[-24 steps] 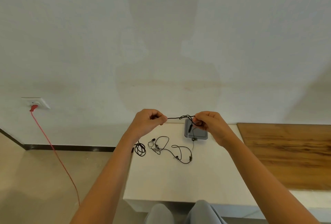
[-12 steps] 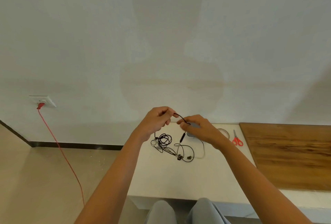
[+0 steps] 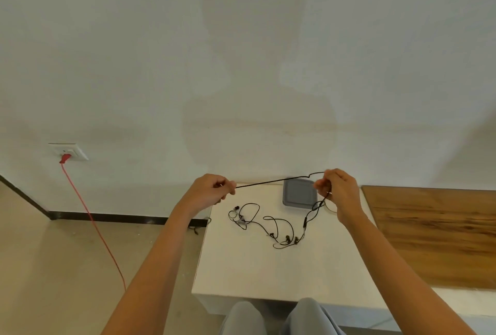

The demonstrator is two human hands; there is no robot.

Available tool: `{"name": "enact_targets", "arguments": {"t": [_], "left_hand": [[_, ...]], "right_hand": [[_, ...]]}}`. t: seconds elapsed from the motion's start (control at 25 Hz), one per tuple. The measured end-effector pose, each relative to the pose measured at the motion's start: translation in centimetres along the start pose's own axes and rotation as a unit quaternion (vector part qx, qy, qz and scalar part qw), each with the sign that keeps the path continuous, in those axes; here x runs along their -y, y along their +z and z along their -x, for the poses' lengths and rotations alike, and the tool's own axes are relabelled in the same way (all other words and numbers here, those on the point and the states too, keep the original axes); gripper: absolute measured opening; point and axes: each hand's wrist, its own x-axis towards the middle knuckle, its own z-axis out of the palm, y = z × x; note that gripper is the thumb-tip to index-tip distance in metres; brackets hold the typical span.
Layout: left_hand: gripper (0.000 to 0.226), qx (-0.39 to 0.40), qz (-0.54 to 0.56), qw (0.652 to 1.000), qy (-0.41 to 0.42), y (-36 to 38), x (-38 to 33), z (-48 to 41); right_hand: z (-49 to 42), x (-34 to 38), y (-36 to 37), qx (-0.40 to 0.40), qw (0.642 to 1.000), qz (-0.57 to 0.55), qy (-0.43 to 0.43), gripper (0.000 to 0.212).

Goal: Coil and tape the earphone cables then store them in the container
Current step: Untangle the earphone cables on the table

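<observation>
A black earphone cable (image 3: 273, 181) is stretched taut in the air between my two hands, above the white table (image 3: 268, 267). My left hand (image 3: 212, 190) pinches its left end. My right hand (image 3: 339, 191) pinches the other end, and from there the cable drops in loops onto the table. More black earphone cable (image 3: 271, 223) with earbuds lies tangled on the table between my hands. A grey square container (image 3: 299, 192) sits at the table's back edge, partly behind my right hand.
A wooden board (image 3: 434, 232) covers the table's right part. A thin ring (image 3: 331, 207) peeks out under my right hand. A red cord (image 3: 91, 222) runs from a wall socket (image 3: 68, 151) down across the floor on the left. My knees show below the table.
My hands were close together half a second ago; they have moved apart and pulled a length of cable straight. The tangle on the table has spread out.
</observation>
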Motion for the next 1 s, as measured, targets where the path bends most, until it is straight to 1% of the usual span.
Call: {"name": "enact_targets", "arguments": {"t": [0.04,0.08,0.12,0.16,0.2,0.28,0.32,0.36,0.44,0.52,0.6,0.68,0.76,0.84,0.92,1.0], "left_hand": [[0.027,0.005,0.033,0.999,-0.013,0.3,-0.1,0.0],[0.027,0.019,0.073,0.997,-0.024,0.7,-0.3,0.0],[0.028,0.038,0.104,0.993,-0.03,1.2,-0.6,0.0],[0.028,0.059,0.12,0.991,-0.031,1.9,-0.9,0.0],[0.028,0.077,0.125,0.989,-0.027,2.7,-1.4,-0.1],[0.028,0.084,0.121,0.989,-0.013,4.2,-2.1,-0.3],[0.028,0.073,0.124,0.99,-0.008,4.6,-2.3,-0.4],[0.027,0.058,0.133,0.989,-0.008,4.7,-2.4,-0.4],[0.022,0.04,0.137,0.99,-0.013,4.1,-1.9,-0.3],[0.021,0.064,0.099,0.993,-0.021,2.8,-0.8,-0.1],[0.021,0.106,0.086,0.99,-0.036,1.9,0.1,0.3],[0.019,0.115,0.091,0.989,-0.034,1.6,0.6,0.3],[0.015,0.08,0.104,0.991,-0.021,1.7,0.6,0.2],[0.012,0.022,0.118,0.993,-0.014,2.1,0.3,0.1],[0.014,-0.025,0.126,0.992,-0.005,2.6,-0.2,0.3],[0.019,-0.088,0.102,0.99,0.027,2.8,-0.4,0.3]], "right_hand": [[-0.3,-0.6,0.1,-0.007,0.994,0.108,0.006,0.019],[-0.2,-1.1,0.4,0.012,0.975,0.22,0.007,0.019],[0.1,-1.5,1.1,0.057,0.953,0.297,-0.011,0.026],[0.7,-1.6,2.0,0.121,0.941,0.312,-0.05,0.036],[1.4,-1.5,3.1,0.195,0.935,0.283,-0.09,0.042],[3.2,-0.8,5.5,0.326,0.915,0.198,-0.132,0.041],[3.6,-0.5,6.3,0.356,0.909,0.171,-0.133,0.036],[3.7,-0.4,6.7,0.356,0.911,0.156,-0.135,0.03],[3.0,-0.4,6.4,0.294,0.934,0.134,-0.153,0.016],[2.2,-0.5,5.3,0.221,0.963,0.081,-0.13,0.019],[1.6,-0.6,4.1,0.157,0.981,0.039,-0.106,0.021],[1.2,-0.7,3.2,0.088,0.989,0.048,-0.107,0.025],[0.8,-0.9,2.8,0.041,0.989,0.078,-0.118,0.027],[0.7,-1.2,2.9,0.023,0.991,0.076,-0.106,0.025],[0.7,-1.4,3.0,0.007,0.995,0.068,-0.073,0.023],[0.4,-1.7,2.5,-0.024,0.998,0.051,-0.029,0.022]]}}
